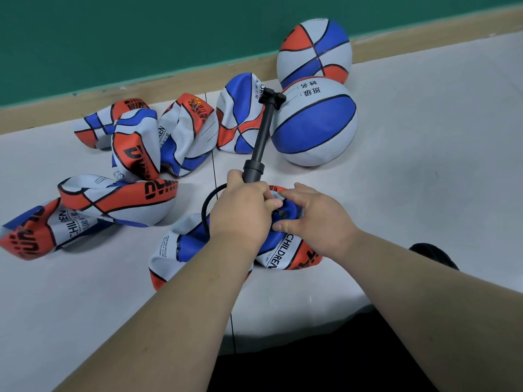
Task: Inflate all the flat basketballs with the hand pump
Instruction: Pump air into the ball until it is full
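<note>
A flat basketball (181, 250) in blue, white and orange lies crumpled on the table right in front of me. My left hand (243, 207) grips the lower end of the black hand pump (264, 131), whose T-handle points away toward the wall. A black hose (208, 202) loops from under that hand. My right hand (314, 219) pinches the blue skin of the flat ball around its valve. Several more flat balls (135, 148) lie to the left and behind. Two inflated balls (314, 123) sit at the back right.
The grey-white table (424, 179) runs to a wooden ledge (169, 80) under a green wall. Its front edge (297, 329) curves in just below my forearms, with dark floor and a black shoe (433, 254) beyond.
</note>
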